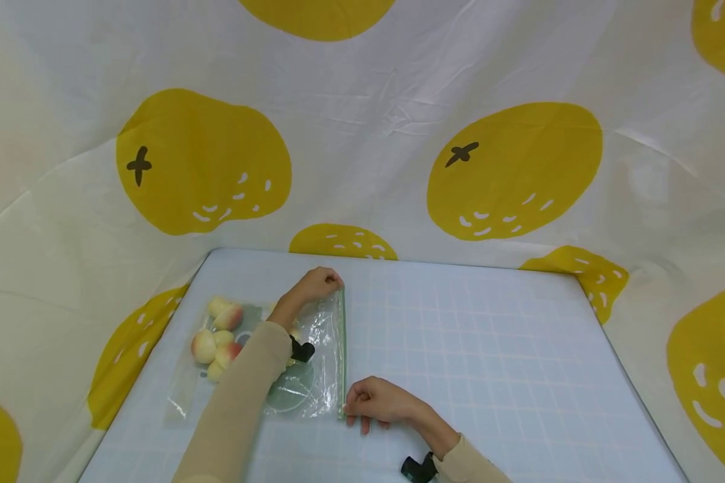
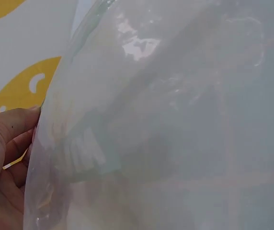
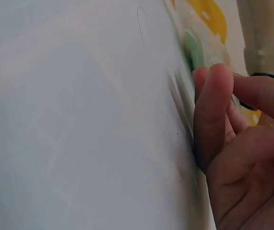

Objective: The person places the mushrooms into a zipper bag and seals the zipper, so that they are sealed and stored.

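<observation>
A clear zip bag (image 1: 325, 349) with a green zipper strip (image 1: 342, 349) along its right edge lies flat on the table. Within its outline, under the film, several peach-like fruits (image 1: 204, 346), cream with red blush, are bunched at the left. My left hand (image 1: 317, 284) pinches the far end of the strip, its arm crossing over the bag and hiding part of the contents. At the near end of the strip, my right hand (image 1: 379, 400) pinches the corner between thumb and finger. Film (image 2: 185, 120) fills most of the left wrist view beside the left thumb.
The table (image 1: 471, 349) has a pale blue cloth with a faint grid. Behind and at both sides hangs a white curtain (image 1: 362, 154) printed with yellow fruit. A black wrist camera (image 1: 419, 467) sits on the right wrist, another (image 1: 303, 350) on the left.
</observation>
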### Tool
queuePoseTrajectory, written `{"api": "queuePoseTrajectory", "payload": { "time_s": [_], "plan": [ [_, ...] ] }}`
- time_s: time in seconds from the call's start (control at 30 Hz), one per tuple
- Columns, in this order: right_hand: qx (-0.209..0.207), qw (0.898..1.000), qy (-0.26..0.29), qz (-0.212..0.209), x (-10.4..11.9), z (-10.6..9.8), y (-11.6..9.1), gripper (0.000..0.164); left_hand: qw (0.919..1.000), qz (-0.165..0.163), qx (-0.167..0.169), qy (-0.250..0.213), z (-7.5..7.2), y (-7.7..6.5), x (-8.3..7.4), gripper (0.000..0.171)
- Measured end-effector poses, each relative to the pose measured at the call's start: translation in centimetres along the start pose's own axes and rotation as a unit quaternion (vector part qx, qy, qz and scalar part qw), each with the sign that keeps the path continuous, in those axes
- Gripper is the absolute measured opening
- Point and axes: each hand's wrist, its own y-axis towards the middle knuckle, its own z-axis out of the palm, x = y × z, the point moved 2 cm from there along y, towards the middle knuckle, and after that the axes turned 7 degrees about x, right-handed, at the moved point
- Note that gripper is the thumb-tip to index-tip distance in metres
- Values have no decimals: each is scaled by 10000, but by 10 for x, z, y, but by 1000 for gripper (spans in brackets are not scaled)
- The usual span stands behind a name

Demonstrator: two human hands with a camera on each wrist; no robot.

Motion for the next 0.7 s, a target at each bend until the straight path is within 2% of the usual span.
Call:
{"api": "queuePoseTrajectory", "payload": {
  "time_s": [0.17, 0.27, 0.47, 0.57, 0.7],
  "plan": [
    [28, 10000, -26, -49, -1, 0, 1, 17, 9999, -136, 14, 64, 2, 1, 0, 18],
    [5, 10000, -86, -28, -1, -1, 1, 16, 9999, -88, 37, 113, 1, 0, -2, 17],
    [-334, 9991, -236, 73, -1, -7, -3, 12, 9979, 72, -46, 643, 0, -4, -3, 22],
    [-615, 9974, -340, 132, -1, -13, -8, 13, 9950, 59, -183, 979, 0, -13, -9, 26],
    [-1104, 9928, -450, 85, -1, -23, -17, 16, 9901, 137, -449, 1321, 3, -35, -23, 31]
  ]
}}
